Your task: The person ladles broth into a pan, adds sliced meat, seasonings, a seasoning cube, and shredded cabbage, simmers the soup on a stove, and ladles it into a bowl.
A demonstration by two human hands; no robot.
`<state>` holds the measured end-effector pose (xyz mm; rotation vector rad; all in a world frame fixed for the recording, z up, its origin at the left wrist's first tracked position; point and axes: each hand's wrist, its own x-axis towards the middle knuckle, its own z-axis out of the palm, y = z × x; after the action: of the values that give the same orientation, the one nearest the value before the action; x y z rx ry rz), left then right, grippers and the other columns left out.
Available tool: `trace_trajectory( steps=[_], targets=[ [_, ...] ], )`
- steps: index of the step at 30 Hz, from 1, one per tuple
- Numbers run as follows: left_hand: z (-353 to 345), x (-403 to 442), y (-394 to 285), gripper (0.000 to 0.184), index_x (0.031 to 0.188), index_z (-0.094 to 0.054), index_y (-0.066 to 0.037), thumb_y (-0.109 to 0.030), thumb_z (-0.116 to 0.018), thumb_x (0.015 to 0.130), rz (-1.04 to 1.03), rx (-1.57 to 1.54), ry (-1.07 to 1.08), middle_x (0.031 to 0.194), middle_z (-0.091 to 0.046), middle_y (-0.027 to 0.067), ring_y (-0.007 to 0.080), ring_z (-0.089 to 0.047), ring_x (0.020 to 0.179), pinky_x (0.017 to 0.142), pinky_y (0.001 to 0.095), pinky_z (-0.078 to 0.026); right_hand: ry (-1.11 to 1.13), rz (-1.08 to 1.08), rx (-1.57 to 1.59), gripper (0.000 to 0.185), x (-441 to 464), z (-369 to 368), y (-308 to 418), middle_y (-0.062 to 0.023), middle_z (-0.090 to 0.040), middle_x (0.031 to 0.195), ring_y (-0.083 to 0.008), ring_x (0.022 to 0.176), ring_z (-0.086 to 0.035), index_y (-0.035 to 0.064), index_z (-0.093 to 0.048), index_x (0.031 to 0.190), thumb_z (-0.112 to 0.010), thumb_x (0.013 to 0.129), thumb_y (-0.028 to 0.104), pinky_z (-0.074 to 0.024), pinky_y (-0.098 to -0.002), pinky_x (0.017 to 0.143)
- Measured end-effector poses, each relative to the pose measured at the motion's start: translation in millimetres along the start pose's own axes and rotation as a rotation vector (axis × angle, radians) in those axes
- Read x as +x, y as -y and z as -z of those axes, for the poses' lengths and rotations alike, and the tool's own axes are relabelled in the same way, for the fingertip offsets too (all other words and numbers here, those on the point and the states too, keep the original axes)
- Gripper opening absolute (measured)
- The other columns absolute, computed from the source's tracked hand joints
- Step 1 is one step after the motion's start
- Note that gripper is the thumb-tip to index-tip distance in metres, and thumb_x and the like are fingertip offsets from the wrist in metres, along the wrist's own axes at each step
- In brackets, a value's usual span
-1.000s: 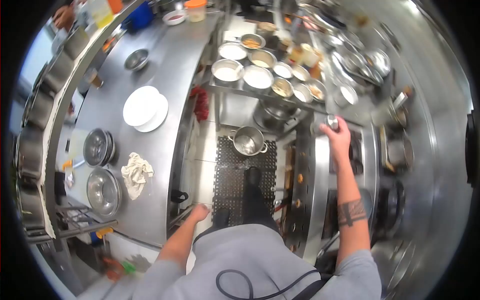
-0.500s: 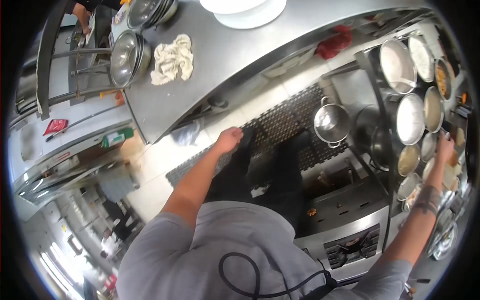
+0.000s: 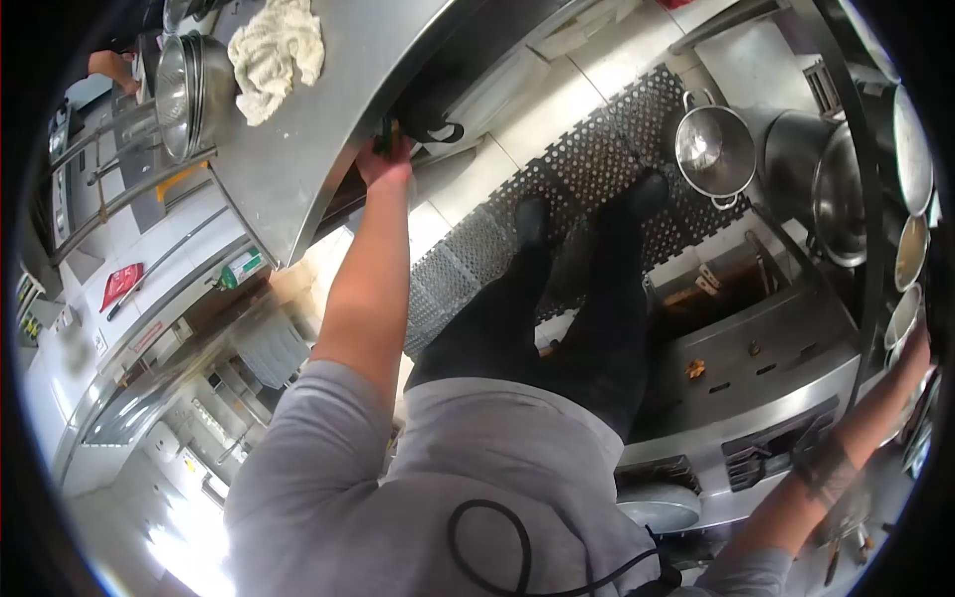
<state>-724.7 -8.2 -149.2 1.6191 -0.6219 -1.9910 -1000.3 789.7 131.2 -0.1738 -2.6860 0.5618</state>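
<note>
Under the edge of the steel counter (image 3: pixel 328 70), my left hand (image 3: pixel 385 164) has its fingers curled at something dark and greenish in the shadow, which I cannot make out. Just right of it is a black curved handle (image 3: pixel 438 131). My right hand (image 3: pixel 917 356) is at the far right edge of the view, beside a small round container (image 3: pixel 903 316); its fingers are blurred and partly cut off. What it holds, if anything, does not show.
A crumpled cloth (image 3: pixel 277 58) and stacked metal bowls (image 3: pixel 189 95) lie on the counter. A two-handled pot (image 3: pixel 714 151) stands by the perforated floor mat (image 3: pixel 597 149). Large pots (image 3: pixel 841 194) are at the right, above the stove (image 3: pixel 776 448). A co-worker's arm (image 3: pixel 111 68) shows top left.
The view has turned. My left hand has gone from hanging over the floor to under the counter edge. My right hand has moved from the stove side to the containers, towards the view's edge.
</note>
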Motion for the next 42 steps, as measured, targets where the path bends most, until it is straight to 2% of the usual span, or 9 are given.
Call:
trace_trajectory(
  steps=[2,7,9,15,24,31,35,37,42],
  targets=[
    [-4,9,1,0.029,0.123,-0.057,-0.013,-0.029,-0.060,0.099,-0.006,-0.033,-0.061,0.125,-0.059,0.0144,0.0298,-0.062,0.116,0.098,0.0466,-0.057,0.113,0.246,-0.211,0.036,-57,-9,-30,-0.0134,-0.068,0.127,-0.0253,0.109,-0.065,0.0004,-0.066,0.128,-0.065,0.101,0.024,-0.0506,-0.0364,0.097],
    [-6,-25,7,0.030,0.120,-0.054,-0.006,-0.019,-0.062,0.095,-0.026,0.123,-0.181,0.126,-0.054,0.0132,0.0274,-0.056,0.116,0.109,0.0481,-0.049,0.367,-0.222,0.650,0.025,-242,-94,218,-0.0046,-0.073,0.116,-0.0107,0.105,-0.066,0.0021,-0.072,0.124,-0.069,0.101,0.013,-0.0523,-0.0245,0.092],
    [5,-45,0,0.036,0.124,-0.053,-0.002,-0.019,-0.063,0.094,-0.043,0.134,-0.008,0.128,-0.050,0.0127,0.0272,-0.055,0.112,0.110,0.0498,-0.049,0.601,0.027,0.637,0.021,-300,-141,265,-0.0014,-0.071,0.111,-0.0088,0.096,-0.064,0.0035,-0.072,0.119,-0.070,0.099,0.009,-0.0517,-0.0232,0.084],
    [-19,-71,-24,0.039,0.124,-0.052,-0.002,-0.033,-0.056,0.102,-0.142,-0.107,0.026,0.123,-0.050,0.0106,0.0267,-0.055,0.111,0.107,0.0490,-0.052,1.115,-0.251,0.978,0.027,-417,-258,406,-0.0161,-0.076,0.102,-0.0305,0.094,-0.073,0.0029,-0.074,0.105,-0.072,0.090,0.025,-0.0565,-0.0397,0.087],
    [2,40,-52,0.044,0.128,-0.058,-0.006,-0.041,-0.043,0.108,-0.196,-0.019,0.030,0.123,-0.058,0.0098,0.0239,-0.056,0.107,0.096,0.0459,-0.053,1.099,-0.325,0.841,0.050,-469,-401,558,-0.0247,-0.074,0.108,-0.0389,0.108,-0.071,-0.0060,-0.072,0.103,-0.076,0.082,0.040,-0.0570,-0.0456,0.092],
    [-6,21,-49,0.042,0.128,-0.059,-0.007,-0.040,-0.044,0.108,-0.186,-0.062,0.021,0.123,-0.059,0.0100,0.0242,-0.057,0.108,0.095,0.0442,-0.054,0.842,0.103,0.650,0.040,-502,-439,570,-0.0231,-0.075,0.109,-0.0422,0.099,-0.072,-0.0049,-0.073,0.097,-0.071,0.083,0.032,-0.0563,-0.0464,0.090],
    [-7,11,-52,0.040,0.128,-0.059,-0.007,-0.039,-0.045,0.108,-0.176,-0.081,0.020,0.124,-0.060,0.0101,0.0243,-0.058,0.108,0.095,0.0432,-0.054,0.590,-0.116,1.079,0.024,-492,-411,548,-0.0220,-0.072,0.080,-0.0367,0.082,-0.072,-0.0041,-0.073,0.085,-0.069,0.082,0.019,-0.0549,-0.0399,0.080],
    [-7,11,-51,0.039,0.128,-0.059,-0.007,-0.038,-0.045,0.108,-0.175,-0.092,0.020,0.124,-0.060,0.0102,0.0244,-0.058,0.108,0.095,0.0427,-0.054,0.939,-0.535,1.268,0.023,-473,-378,520,-0.0174,-0.072,0.080,-0.0265,0.080,-0.072,-0.0037,-0.073,0.090,-0.074,0.079,0.016,-0.0549,-0.0356,0.077],
    [-22,-8,-39,0.038,0.128,-0.060,-0.008,-0.037,-0.046,0.108,-0.158,-0.106,0.009,0.124,-0.061,0.0103,0.0245,-0.059,0.108,0.094,0.0414,-0.054,0.789,-0.852,1.364,0.029,-463,-317,419,-0.0056,-0.072,0.098,-0.0131,0.090,-0.064,-0.0040,-0.070,0.108,-0.070,0.080,0.001,-0.0504,-0.0287,0.079]
  ],
)
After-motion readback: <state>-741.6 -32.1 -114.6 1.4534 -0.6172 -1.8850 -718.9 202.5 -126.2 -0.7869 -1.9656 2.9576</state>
